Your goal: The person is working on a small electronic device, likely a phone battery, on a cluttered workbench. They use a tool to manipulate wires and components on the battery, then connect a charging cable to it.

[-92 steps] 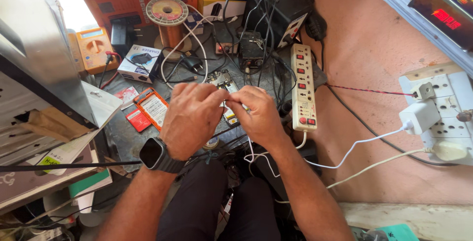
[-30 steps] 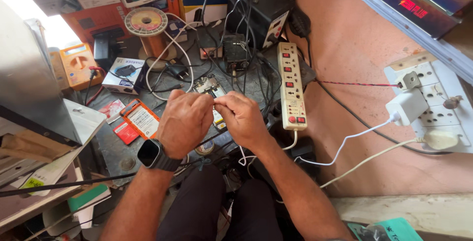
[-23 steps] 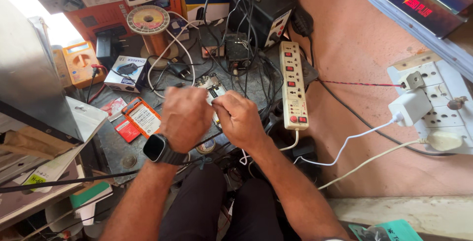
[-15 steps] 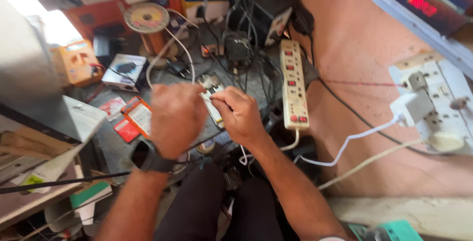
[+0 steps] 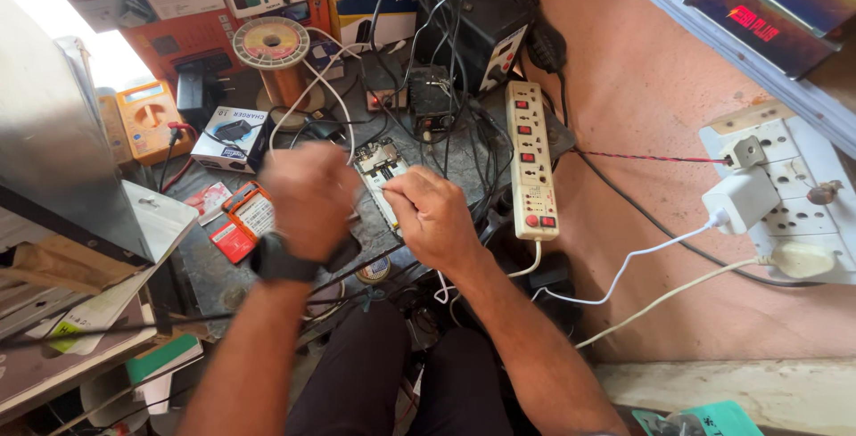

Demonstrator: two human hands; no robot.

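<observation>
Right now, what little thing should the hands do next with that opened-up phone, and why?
Probably bring the left hand back to steady the phone. That hand is blurred and looks lifted beside the phone, while the right hand pinches its lower edge alone. Loose wires crowd the bench close by, so a second grip would likely keep it from sliding.

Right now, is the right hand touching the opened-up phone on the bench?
Touching. In the head view the right hand has its fingertips pressed on the lower edge of the opened phone, with no gap showing. The left hand is blurred beside it.
</observation>
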